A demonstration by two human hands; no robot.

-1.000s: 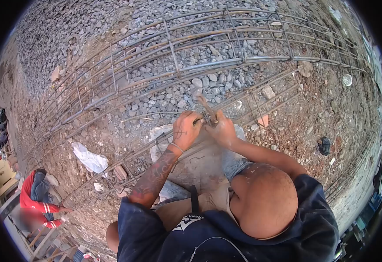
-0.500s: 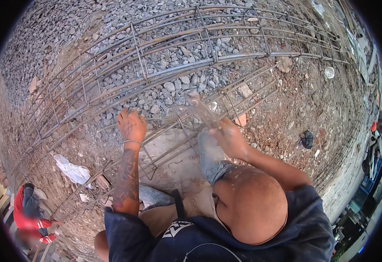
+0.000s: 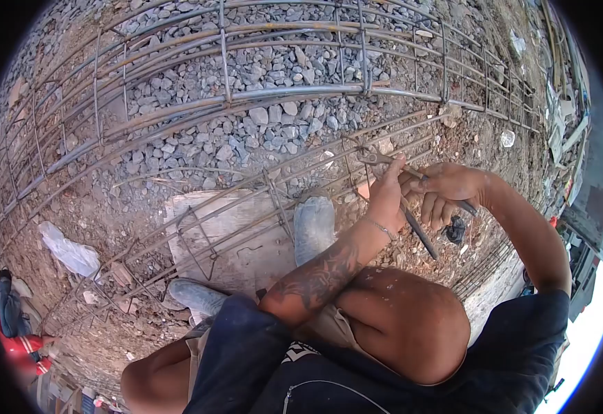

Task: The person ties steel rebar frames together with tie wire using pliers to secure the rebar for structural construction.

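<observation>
A pair of pincers (image 3: 377, 159) reaches from my hands to a cross tie near the right end of the narrow rebar cage (image 3: 246, 224); its jaws are at the bars. My left hand (image 3: 386, 195) is closed round one side of the tool, and a dark handle sticks out below it. Beside it, my right hand (image 3: 450, 185) is bent over the other side, fingers curled down around the tool. Where exactly the fingers meet is partly hidden. Under the cage lies a pale board (image 3: 225, 259), with a short bent wire on it.
A larger rebar cage (image 3: 288, 93) spans the ground ahead, over grey gravel (image 3: 263, 131). My boots (image 3: 314, 228) stand by the board. A white plastic sheet (image 3: 69, 250) lies left, a black crumpled bag (image 3: 456, 230) right. Another person in red (image 3: 22, 341) is at far left.
My left hand has left the cage's left part and moved right to the pincers. My right hand has moved right with the tool, whose jaws now sit at the cage's right end.
</observation>
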